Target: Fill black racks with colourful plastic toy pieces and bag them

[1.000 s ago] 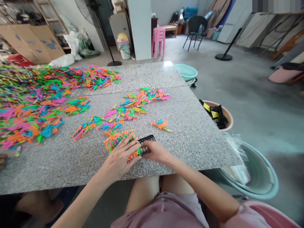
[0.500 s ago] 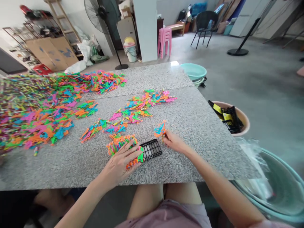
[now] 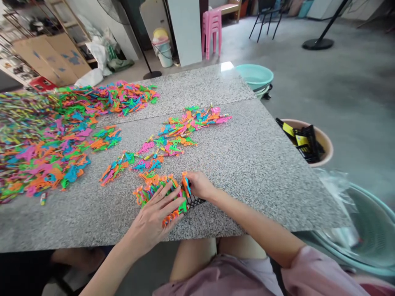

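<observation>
My left hand [image 3: 157, 211] lies with fingers stretched over a packed row of small bright plastic pieces [image 3: 148, 193], orange, green, blue and pink, standing in a black plastic lattice basket [image 3: 196, 202]. Much of the basket is hidden under the pieces and both hands. At the row's right end, my right hand [image 3: 200, 185] pinches orange and blue plastic pieces [image 3: 186, 183] just above the basket. Their exact kind is not clear. Behind my hands, loose piles of the same coloured pieces [image 3: 173, 142] are spread on the speckled stone table [image 3: 240, 164].
A large heap of coloured pieces and yellowish sticks [image 3: 46, 135] covers the table's left side. Beyond the right edge stand a pink tub with black baskets [image 3: 327, 152], a turquoise basin [image 3: 256, 74] and a large green basket [image 3: 376, 213] with clear plastic bags.
My right hand has moved left with the orange and blue pieces, from beyond the basket's right end to beside the packed row. My left hand stays on the row. The view has tilted down slightly.
</observation>
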`<state>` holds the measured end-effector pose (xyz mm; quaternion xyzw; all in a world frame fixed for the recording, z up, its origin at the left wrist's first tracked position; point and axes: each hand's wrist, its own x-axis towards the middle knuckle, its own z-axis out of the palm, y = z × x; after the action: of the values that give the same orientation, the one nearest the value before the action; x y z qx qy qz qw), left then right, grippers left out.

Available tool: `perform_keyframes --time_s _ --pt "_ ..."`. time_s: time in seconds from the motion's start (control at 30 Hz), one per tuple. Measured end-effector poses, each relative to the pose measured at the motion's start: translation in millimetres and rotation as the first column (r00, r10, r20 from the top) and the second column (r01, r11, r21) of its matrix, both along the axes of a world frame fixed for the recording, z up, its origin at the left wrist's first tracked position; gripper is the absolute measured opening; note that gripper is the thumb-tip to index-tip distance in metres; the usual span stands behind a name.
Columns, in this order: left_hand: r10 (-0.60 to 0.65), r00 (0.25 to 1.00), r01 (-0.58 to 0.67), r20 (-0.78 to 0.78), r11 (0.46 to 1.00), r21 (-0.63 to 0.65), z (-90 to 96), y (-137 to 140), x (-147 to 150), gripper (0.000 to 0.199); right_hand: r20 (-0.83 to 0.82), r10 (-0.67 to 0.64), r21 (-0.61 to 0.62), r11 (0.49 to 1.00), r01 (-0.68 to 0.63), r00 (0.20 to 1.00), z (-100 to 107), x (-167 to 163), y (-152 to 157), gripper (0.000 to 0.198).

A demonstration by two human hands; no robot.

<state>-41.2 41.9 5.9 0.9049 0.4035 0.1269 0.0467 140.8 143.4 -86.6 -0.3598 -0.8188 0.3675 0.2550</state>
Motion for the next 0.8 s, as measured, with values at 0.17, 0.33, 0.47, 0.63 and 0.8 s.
perform_keyframes --time_s 0.17,0.33,0.47,0.63,0.8 --pt "-0.008 1.000 0.008 0.009 0.999 0.036 1.3 1 3 0.035 0.164 0.034 0.025 0.999 -0.038 0.986 13 -6 6 0.012" --pt "0.004 1.000 -0.004 0.007 0.999 0.033 1.1 0 3 0.035 0.084 0.059 -0.032 0.998 -0.057 0.995 9 -2 6 0.008" --pt "-0.001 1.000 0.000 0.026 1.000 0.031 0.8 0 3 0.034 0.057 -0.029 0.010 1.000 0.028 0.998 0 0 3 0.007" --pt "-0.004 1.000 0.004 0.015 1.000 0.023 -1.0 1 2 0.034 0.093 -0.059 -0.099 0.993 0.069 0.994 1 1 2 0.006" --pt "-0.014 1.000 0.014 0.006 0.997 0.071 1.6 -1 2 0.033 0.112 -0.039 0.022 0.999 0.036 0.993 4 -9 -3 0.006"
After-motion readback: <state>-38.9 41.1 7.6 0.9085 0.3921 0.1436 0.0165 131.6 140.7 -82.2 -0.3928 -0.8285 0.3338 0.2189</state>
